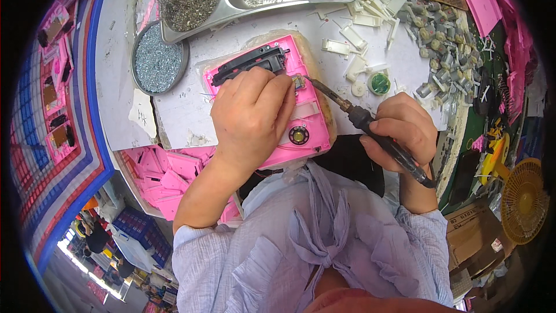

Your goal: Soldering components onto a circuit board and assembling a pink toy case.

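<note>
My right hand (402,133) grips a soldering iron (364,117) by its black handle. Its tip reaches a small metal part (299,82) in an open pink plastic casing (285,156). Over the casing's left half, my left hand (252,113) has its fingers drawn together in a pinch beside that metal part; what they hold is hidden. A long black plastic piece (255,61) lies across the casing's far end, just beyond my left fingers. Nearer me in the casing sits a round black part with a yellowish centre (299,134). A pale pad (325,101) shows under the casing.
A metal tray (231,15) holding springs stands at the far side, and a round bowl of screws (159,58) at the left. White plastic parts (353,38), a green-topped spool (379,83) and piled small motors (446,46) lie right. Pink casings (168,177) fill a box below the table edge.
</note>
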The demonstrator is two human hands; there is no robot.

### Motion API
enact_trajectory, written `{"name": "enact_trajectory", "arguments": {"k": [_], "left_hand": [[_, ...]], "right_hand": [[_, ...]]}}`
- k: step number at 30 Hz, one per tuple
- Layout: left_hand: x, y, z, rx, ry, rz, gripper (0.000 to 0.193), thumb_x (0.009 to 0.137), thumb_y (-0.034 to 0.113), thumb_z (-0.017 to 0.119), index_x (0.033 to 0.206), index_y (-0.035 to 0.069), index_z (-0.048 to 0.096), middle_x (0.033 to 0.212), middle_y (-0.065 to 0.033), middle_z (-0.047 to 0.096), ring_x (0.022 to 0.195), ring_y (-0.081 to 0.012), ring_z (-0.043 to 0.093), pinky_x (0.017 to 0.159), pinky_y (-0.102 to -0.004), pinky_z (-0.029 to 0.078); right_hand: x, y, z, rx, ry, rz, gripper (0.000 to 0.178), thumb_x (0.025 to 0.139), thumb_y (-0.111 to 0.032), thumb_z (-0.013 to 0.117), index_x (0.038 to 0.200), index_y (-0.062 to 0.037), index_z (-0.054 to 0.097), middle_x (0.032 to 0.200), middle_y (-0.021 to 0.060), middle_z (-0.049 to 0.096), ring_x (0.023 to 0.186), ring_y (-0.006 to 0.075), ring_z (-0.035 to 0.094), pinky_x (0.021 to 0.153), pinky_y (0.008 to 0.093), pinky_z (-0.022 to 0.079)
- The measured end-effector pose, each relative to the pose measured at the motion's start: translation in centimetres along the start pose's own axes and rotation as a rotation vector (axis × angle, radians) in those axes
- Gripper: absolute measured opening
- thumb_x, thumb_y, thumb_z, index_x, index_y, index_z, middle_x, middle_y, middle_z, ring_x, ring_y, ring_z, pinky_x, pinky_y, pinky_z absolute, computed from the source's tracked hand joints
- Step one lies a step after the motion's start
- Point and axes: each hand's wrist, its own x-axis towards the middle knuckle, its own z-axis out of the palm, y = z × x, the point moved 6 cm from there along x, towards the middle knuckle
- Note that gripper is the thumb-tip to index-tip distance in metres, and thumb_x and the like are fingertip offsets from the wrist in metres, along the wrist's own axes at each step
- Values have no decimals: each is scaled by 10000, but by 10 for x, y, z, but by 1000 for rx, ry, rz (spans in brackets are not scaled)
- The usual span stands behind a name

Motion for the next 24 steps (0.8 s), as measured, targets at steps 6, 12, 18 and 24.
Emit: {"name": "enact_trajectory", "arguments": {"k": [6,12,18,24], "left_hand": [[-2,0,0,20,0,18,211,758,37,829,944,43,730,851,-83,646,703,-238,630,620,-359,494],[-11,-7,-38,26,143,-90,362,785,136,857,1093,24,705,1031,-120,644,807,-273,654,772,-388,534],[-58,-51,-41,161,-222,-273,174,869,158,762,984,55,683,878,-83,620,832,-300,596,729,-430,435],[-36,-38,-58,22,88,-161,134,830,30,777,954,30,724,963,-107,677,810,-243,645,701,-356,502]], "right_hand": [[-1,1,-2,-2,-4,7,382,644,6,871,973,-40,683,754,91,634,638,262,621,557,341,490],[-3,0,-10,-5,3,4,376,657,2,863,982,-27,676,753,108,637,643,272,619,568,353,486],[-4,3,-8,-1,35,5,327,712,-4,843,982,0,660,750,126,634,658,284,613,590,350,485],[8,-6,-1,7,31,-15,334,739,-12,847,1018,14,665,762,131,652,684,268,638,617,349,509]]}}
